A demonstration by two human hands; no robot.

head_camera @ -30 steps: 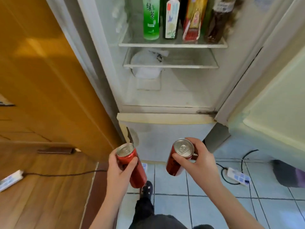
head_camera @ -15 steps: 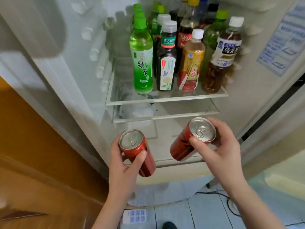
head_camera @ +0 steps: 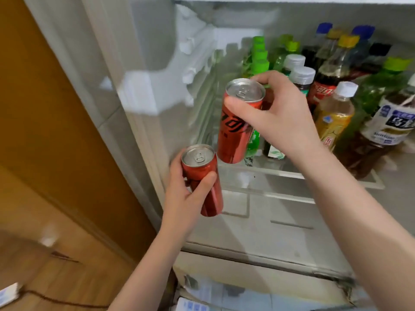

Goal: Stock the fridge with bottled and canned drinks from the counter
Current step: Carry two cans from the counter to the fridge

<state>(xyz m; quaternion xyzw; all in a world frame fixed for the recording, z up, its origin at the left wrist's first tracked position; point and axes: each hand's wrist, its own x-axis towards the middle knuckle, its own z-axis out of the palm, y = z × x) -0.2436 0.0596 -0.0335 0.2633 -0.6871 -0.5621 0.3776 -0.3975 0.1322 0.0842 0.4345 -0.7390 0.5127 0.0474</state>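
Glossy red with silver tops on the upper can [head_camera: 235, 131] and lower can [head_camera: 208, 189], black lettering down the upper one. Lime-green, white, yellow and blue caps on the bottles [head_camera: 325, 72]; golden yellow on the juice bottle [head_camera: 334, 117], dark brown on the tea bottle [head_camera: 370, 153]. Pale grey on the fridge [head_camera: 280, 225], orange-brown on the wooden panel [head_camera: 45, 108].

An orange-brown wooden door [head_camera: 45, 131] fills the left side. Below it lies a wooden floor [head_camera: 67, 272], where a dark cable [head_camera: 45, 298] trails from a white power strip [head_camera: 7, 294] (cut off by the frame edge). Pale floor tiles [head_camera: 247, 297] show at the bottom.
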